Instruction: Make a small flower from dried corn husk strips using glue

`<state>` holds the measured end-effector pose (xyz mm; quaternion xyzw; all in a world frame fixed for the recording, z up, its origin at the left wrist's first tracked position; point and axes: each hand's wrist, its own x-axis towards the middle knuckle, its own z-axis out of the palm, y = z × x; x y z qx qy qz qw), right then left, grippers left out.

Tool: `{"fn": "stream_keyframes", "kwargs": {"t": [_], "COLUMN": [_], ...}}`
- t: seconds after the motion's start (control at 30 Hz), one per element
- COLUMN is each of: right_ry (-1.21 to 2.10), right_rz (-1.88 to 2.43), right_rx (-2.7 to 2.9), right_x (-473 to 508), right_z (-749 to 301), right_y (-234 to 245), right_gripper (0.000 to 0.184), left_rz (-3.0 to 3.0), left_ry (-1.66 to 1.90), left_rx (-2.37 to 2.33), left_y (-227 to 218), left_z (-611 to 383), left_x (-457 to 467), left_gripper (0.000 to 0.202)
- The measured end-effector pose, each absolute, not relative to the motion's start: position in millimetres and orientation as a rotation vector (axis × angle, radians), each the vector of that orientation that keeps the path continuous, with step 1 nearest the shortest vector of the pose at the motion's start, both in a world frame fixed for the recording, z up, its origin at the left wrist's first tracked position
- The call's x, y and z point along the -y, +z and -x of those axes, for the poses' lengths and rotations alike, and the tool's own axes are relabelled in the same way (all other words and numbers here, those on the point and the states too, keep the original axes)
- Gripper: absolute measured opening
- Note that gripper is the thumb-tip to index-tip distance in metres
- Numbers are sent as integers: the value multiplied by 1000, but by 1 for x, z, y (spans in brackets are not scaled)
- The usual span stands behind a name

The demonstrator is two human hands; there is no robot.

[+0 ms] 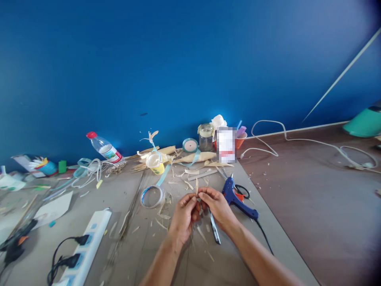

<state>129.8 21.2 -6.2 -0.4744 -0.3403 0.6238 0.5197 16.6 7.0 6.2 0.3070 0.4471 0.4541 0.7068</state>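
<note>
My left hand (185,216) and my right hand (217,206) meet above the grey work mat (125,198), fingers pinched together on a small pale straw-like strip (197,186) that sticks up between them. A metal tool, probably scissors or a blade (214,232), lies under my right wrist. Just right of my right hand lies a blue glue gun (235,196) with a black cord.
A tape roll (152,196), yellow cup (156,163), water bottle (105,149), glass jar (205,137), ribbon spool (190,145) and dried husk pieces (193,158) litter the mat. A white power strip (86,248) lies front left. White cable (312,142) runs over the brown floor.
</note>
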Motion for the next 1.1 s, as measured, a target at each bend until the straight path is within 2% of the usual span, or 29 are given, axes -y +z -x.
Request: {"fn": "stream_keyframes", "kwargs": {"t": [0.37, 0.63, 0.93, 1.1], "right_ry": [1650, 1639, 1610, 1663], "right_rz": [1032, 1040, 1022, 1004], "right_rx": [790, 851, 873, 787], "right_x": [-21, -20, -21, -21], "right_z": [-130, -132, -134, -133], "right_y": [-6, -3, -5, -4], "right_gripper": [23, 27, 22, 30], "left_rz": [-664, -668, -663, -639], "left_ry": [987, 989, 1022, 1083], "left_rx": [-994, -993, -978, -974], "left_y": [8, 8, 8, 7], "left_z": [-19, -21, -18, -14], "left_x": [-7, -6, -7, -9], "left_gripper": [28, 30, 28, 28]}}
